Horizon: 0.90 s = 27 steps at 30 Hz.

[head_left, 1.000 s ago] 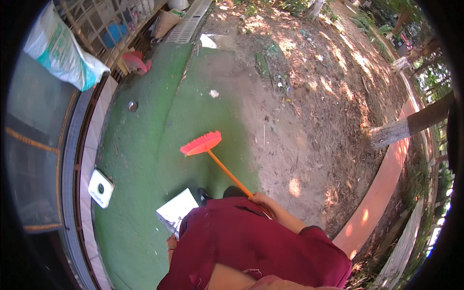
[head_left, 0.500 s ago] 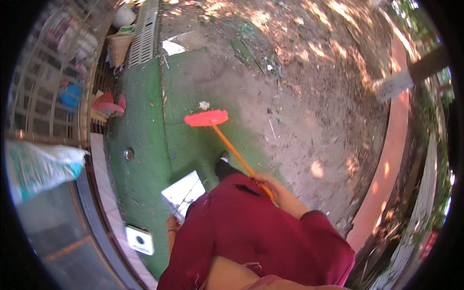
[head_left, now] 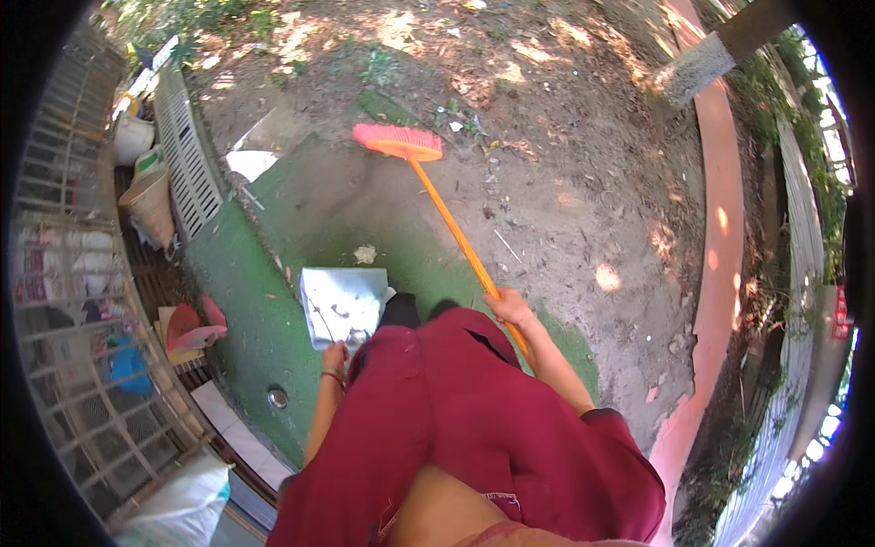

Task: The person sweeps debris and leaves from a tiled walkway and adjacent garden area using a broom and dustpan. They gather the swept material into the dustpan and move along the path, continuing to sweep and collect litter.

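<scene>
Well, the left hand (head_left: 334, 354) was near, with its grip apparently clenched on the thin handle of the pale dustpan (head_left: 366, 281), which was at the left, above or on the green mat (head_left: 246, 365). In my judgement, a level pan was best, because the dark bits that seemed to be inside could slide out. The right hand (head_left: 513, 308) was wrapped firmly around the orange broom (head_left: 456, 232). A pale clump (head_left: 365, 254) lay just beyond the pan. Farther, the pink bristles (head_left: 401, 137) were over bare soil; short, low strokes would probably raise less dust there. Far to the right, a red panel (head_left: 840, 313) carried pale marks, too small for reading.
</scene>
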Each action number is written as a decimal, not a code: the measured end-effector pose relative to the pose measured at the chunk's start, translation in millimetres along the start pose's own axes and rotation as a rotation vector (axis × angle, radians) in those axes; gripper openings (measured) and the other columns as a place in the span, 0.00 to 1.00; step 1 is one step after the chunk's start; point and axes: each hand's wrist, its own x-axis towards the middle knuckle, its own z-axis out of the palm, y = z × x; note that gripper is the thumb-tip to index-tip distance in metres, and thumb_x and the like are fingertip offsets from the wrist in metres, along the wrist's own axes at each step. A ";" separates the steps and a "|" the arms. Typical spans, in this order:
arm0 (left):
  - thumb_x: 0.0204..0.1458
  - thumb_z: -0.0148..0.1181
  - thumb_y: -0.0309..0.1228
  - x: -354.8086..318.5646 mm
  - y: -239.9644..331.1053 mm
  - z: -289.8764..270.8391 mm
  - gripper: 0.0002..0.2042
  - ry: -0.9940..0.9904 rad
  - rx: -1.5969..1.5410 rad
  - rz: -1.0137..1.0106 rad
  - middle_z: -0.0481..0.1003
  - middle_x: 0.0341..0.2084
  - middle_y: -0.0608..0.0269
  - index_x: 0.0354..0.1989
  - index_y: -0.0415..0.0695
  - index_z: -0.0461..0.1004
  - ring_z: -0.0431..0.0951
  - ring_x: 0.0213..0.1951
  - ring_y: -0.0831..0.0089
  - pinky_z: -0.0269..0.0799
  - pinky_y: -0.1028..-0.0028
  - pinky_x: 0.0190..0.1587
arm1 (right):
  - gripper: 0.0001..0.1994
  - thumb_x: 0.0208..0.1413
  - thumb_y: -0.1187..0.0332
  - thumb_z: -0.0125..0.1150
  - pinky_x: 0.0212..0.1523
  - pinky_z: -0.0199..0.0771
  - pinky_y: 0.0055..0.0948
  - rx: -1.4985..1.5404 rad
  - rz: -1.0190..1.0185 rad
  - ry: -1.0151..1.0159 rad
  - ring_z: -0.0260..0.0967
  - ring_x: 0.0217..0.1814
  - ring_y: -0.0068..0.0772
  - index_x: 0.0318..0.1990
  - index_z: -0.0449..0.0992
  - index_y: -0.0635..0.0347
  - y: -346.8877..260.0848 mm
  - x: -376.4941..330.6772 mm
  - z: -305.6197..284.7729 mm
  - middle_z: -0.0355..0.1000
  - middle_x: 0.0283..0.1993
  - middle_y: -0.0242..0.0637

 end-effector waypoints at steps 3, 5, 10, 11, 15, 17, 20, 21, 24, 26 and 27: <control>0.44 0.50 0.36 73.9 57.9 -4.0 0.11 -0.052 -0.108 -0.087 0.65 0.12 0.67 0.18 0.41 0.66 0.62 0.14 0.78 0.58 0.77 0.17 | 0.12 0.49 0.63 0.50 0.10 0.57 0.23 0.037 -0.043 0.057 0.57 0.11 0.21 0.24 0.65 0.63 -12.4 17.8 -2.1 0.59 0.12 0.31; 0.45 0.51 0.37 99.5 94.0 -9.0 0.12 -0.110 -0.209 -0.036 0.65 0.12 0.68 0.17 0.42 0.66 0.62 0.15 0.79 0.57 0.78 0.17 | 0.13 0.49 0.62 0.51 0.10 0.57 0.23 0.175 -0.041 0.047 0.56 0.10 0.21 0.23 0.65 0.62 -28.8 9.6 -11.4 0.58 0.11 0.30; 0.45 0.51 0.39 190.8 185.0 -4.2 0.14 -0.126 0.086 0.214 0.65 0.12 0.67 0.16 0.42 0.66 0.62 0.17 0.80 0.58 0.77 0.21 | 0.11 0.51 0.61 0.50 0.09 0.54 0.22 0.529 0.081 0.032 0.53 0.10 0.20 0.26 0.63 0.60 -40.9 -1.1 -40.9 0.56 0.12 0.28; 0.45 0.50 0.40 203.8 216.6 6.7 0.15 -0.204 0.078 0.244 0.66 0.12 0.65 0.16 0.41 0.67 0.63 0.19 0.79 0.59 0.76 0.22 | 0.12 0.51 0.60 0.49 0.09 0.54 0.22 0.557 0.090 0.028 0.54 0.10 0.20 0.27 0.63 0.59 -31.9 23.3 -50.4 0.57 0.13 0.28; 0.45 0.48 0.42 274.5 293.9 42.6 0.16 -0.193 0.203 0.305 0.68 0.13 0.61 0.19 0.40 0.68 0.67 0.20 0.72 0.62 0.72 0.26 | 0.16 0.53 0.54 0.43 0.08 0.55 0.22 0.361 0.105 0.202 0.54 0.10 0.20 0.28 0.63 0.59 -68.5 147.9 -80.8 0.57 0.13 0.29; 0.45 0.48 0.42 306.5 315.1 55.6 0.16 -0.142 0.299 0.315 0.69 0.16 0.57 0.20 0.39 0.68 0.69 0.22 0.65 0.63 0.69 0.28 | 0.17 0.53 0.54 0.43 0.08 0.57 0.26 0.205 0.104 0.286 0.56 0.08 0.25 0.27 0.65 0.61 -77.3 200.2 -82.0 0.58 0.12 0.32; 0.45 0.47 0.42 359.0 350.9 108.0 0.16 -0.091 0.342 0.385 0.70 0.20 0.50 0.21 0.39 0.68 0.70 0.27 0.56 0.64 0.64 0.30 | 0.19 0.53 0.54 0.42 0.07 0.58 0.29 0.113 0.119 0.331 0.57 0.07 0.28 0.25 0.65 0.63 -79.2 261.9 -116.1 0.59 0.11 0.35; 0.45 0.47 0.42 371.2 360.1 122.7 0.16 -0.080 0.362 0.405 0.70 0.22 0.48 0.22 0.38 0.68 0.70 0.28 0.53 0.64 0.63 0.31 | 0.19 0.53 0.54 0.42 0.07 0.57 0.30 0.122 0.141 0.319 0.57 0.06 0.29 0.24 0.65 0.63 -78.8 274.6 -121.2 0.59 0.11 0.36; 0.44 0.47 0.44 396.4 394.0 180.7 0.18 -0.079 0.430 0.290 0.70 0.25 0.45 0.25 0.38 0.69 0.69 0.32 0.49 0.64 0.61 0.34 | 0.19 0.52 0.53 0.42 0.06 0.55 0.27 0.265 0.230 0.228 0.54 0.06 0.26 0.23 0.63 0.61 -81.0 317.3 -143.5 0.57 0.10 0.33; 0.44 0.47 0.45 408.5 404.7 214.0 0.19 -0.049 0.470 0.294 0.70 0.24 0.45 0.24 0.38 0.70 0.70 0.31 0.50 0.64 0.62 0.33 | 0.19 0.53 0.53 0.42 0.06 0.53 0.26 0.297 0.267 0.174 0.52 0.06 0.25 0.22 0.62 0.60 -82.2 329.8 -151.7 0.55 0.10 0.31; 0.44 0.48 0.45 411.7 413.5 228.3 0.19 -0.086 0.445 0.294 0.70 0.23 0.45 0.24 0.37 0.70 0.70 0.30 0.50 0.64 0.62 0.33 | 0.18 0.53 0.52 0.42 0.06 0.52 0.25 0.296 0.286 0.135 0.51 0.06 0.24 0.23 0.61 0.59 -83.1 328.3 -154.7 0.54 0.10 0.30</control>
